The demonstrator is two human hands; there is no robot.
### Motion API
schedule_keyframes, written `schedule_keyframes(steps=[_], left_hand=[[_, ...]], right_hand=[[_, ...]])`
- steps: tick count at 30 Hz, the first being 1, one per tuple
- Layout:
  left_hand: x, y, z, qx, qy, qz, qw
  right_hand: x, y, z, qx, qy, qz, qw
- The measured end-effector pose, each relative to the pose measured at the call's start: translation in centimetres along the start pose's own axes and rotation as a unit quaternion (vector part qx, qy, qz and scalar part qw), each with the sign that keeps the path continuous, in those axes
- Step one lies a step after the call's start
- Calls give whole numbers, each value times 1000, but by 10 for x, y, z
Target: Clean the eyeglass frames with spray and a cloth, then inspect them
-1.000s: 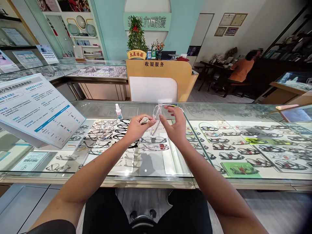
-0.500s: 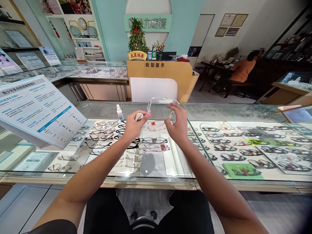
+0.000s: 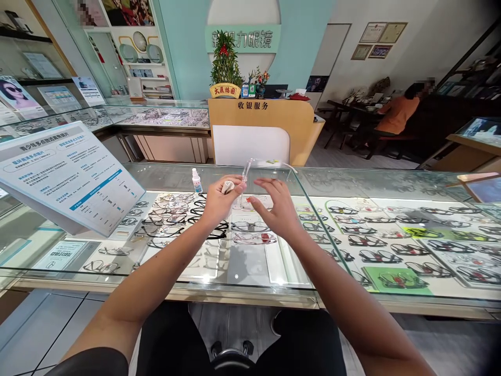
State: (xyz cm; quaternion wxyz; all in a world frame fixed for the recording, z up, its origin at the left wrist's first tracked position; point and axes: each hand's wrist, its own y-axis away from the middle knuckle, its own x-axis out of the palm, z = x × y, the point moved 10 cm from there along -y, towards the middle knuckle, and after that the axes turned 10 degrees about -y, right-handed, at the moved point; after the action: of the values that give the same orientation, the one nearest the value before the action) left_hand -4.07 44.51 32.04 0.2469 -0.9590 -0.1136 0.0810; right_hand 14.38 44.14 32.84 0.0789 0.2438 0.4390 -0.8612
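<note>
My left hand [image 3: 222,201] pinches a pair of clear-framed eyeglasses [image 3: 246,171] by one side, holding it up above the glass counter. A pale, crumpled wad, perhaps a cloth [image 3: 227,186], is tucked in the same hand. My right hand [image 3: 277,206] is apart from the frame, just to its right, fingers stretched and thumb spread, with nothing in it. Below the hands, several eyeglasses [image 3: 250,226] lie inside the display case. A small white spray bottle [image 3: 196,180] stands on the glass behind my left hand.
The glass display counter [image 3: 274,292] spans the front, with rows of frames inside. A large printed sign [image 3: 74,177] leans at the left. Beyond stands a wooden cashier desk [image 3: 266,116] with a plant. A person in orange [image 3: 399,114] sits at the far right.
My right hand has let go of the eyeglasses and moved slightly left, its fingers opening out. My left hand still holds the frame. The view has shifted slightly.
</note>
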Motion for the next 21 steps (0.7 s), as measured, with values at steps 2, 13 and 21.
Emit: schedule_keyframes(steps=[2,13,21], left_hand=[[7,4,-6,21,-2,14,1000],[15,11,-3,-109,72,87,988],[-41,-21,75,-253,-110,6,961]], right_hand=[[9,2,6,-5,-38,22,999],[1,1,-4,24,-100,-13,995],[-14,-3,-25,48,-74,-47,995]])
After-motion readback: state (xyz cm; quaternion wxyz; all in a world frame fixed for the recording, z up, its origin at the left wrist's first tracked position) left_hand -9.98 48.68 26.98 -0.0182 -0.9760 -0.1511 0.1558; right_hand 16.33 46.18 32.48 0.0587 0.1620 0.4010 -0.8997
